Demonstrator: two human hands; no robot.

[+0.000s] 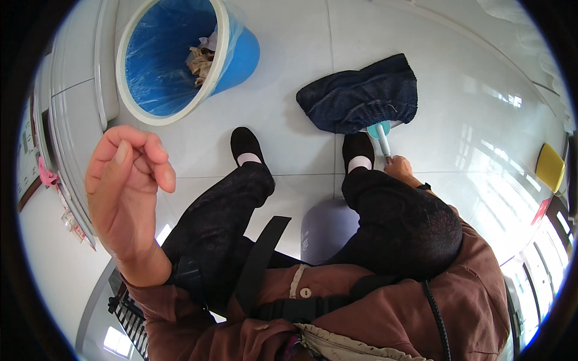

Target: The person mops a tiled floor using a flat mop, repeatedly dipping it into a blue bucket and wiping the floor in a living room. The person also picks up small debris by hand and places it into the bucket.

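My left hand (pixel 131 194) is raised at the left, palm turned up and fingers loosely curled. Nothing shows in it. Low beside my right shoe, my right hand (pixel 401 170) grips a pale handle (pixel 384 142) near the floor. That handle joins a turquoise round fitting (pixel 377 130) on what looks like a flat mop head. A dark navy fabric cover (pixel 361 99) with a gathered edge lies over the head and hides most of it. One loose thread clings to the fabric.
A blue waste bin (pixel 239 58) with a cream rim and clear liner holds crumpled waste, ahead on the left. A purple-grey stool (pixel 325 225) is partly hidden beneath me. White cabinetry (pixel 76 108) lines the left; a yellow object (pixel 550 168) stands far right. The floor (pixel 289 108) is glossy tile.
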